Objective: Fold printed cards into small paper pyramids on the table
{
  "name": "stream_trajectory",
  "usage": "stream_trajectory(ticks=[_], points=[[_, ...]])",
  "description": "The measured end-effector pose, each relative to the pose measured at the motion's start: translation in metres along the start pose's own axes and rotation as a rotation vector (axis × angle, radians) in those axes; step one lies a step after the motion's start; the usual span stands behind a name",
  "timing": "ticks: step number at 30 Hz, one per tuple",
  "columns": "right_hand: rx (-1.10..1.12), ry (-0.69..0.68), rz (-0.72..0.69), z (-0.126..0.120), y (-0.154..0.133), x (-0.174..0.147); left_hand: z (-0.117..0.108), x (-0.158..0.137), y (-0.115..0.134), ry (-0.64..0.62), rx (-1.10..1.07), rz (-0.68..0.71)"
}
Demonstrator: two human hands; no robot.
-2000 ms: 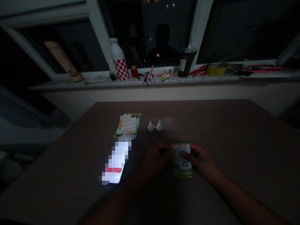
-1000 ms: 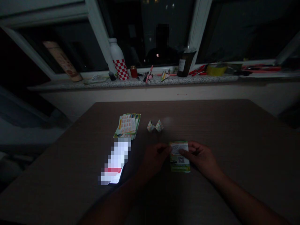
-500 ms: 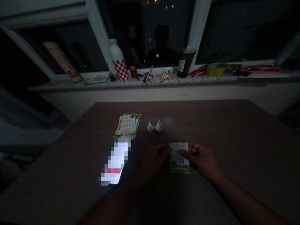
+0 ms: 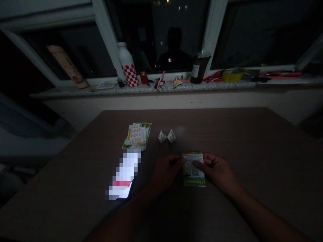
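A small green and white printed leaflet [image 4: 193,173] is held up a little above the table, with rows of text and a square code on the side facing me. My left hand [image 4: 166,169] pinches its upper left edge between thumb and fingers. From the other side my right hand [image 4: 218,169] grips it, thumb pressed on the front and fingers behind, where they are partly hidden. Just beyond the hands stand two small folded paper shapes [image 4: 171,136], pointed at the top, side by side.
On the brown table [image 4: 239,134], a pile of similar leaflets [image 4: 137,134] lies left, with a lit phone [image 4: 124,174] in front of it. The windowsill [image 4: 101,90] carries a red-checked white bottle [image 4: 128,65], a leaning tan flask [image 4: 68,67], a dark pouch [image 4: 199,69] and red-handled tools.
Almost nothing differs. The leaflet's lower edge has shifted very slightly, while both hands keep the same hold on it.
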State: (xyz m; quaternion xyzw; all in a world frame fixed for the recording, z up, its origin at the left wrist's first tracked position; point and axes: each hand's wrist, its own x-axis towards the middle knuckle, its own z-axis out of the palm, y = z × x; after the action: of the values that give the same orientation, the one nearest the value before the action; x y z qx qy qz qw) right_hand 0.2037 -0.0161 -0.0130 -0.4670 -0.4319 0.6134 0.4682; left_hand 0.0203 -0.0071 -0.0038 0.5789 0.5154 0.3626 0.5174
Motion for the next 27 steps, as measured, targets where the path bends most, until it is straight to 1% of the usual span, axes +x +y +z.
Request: stream_trajectory(ticks=[6, 20, 27], points=[[0.007, 0.016, -0.013, -0.0010, 0.0015, 0.0007, -0.0006, -0.0006, 0.0026, -0.020, -0.009, -0.023], [-0.025, 0.014, -0.021, -0.0008, -0.0006, -0.0005, -0.0003, -0.0017, 0.0041, -0.012, -0.026, -0.019], [-0.016, 0.013, -0.005, -0.0005, -0.0010, -0.0004, -0.0010, -0.0006, 0.0026, -0.011, 0.020, -0.007]])
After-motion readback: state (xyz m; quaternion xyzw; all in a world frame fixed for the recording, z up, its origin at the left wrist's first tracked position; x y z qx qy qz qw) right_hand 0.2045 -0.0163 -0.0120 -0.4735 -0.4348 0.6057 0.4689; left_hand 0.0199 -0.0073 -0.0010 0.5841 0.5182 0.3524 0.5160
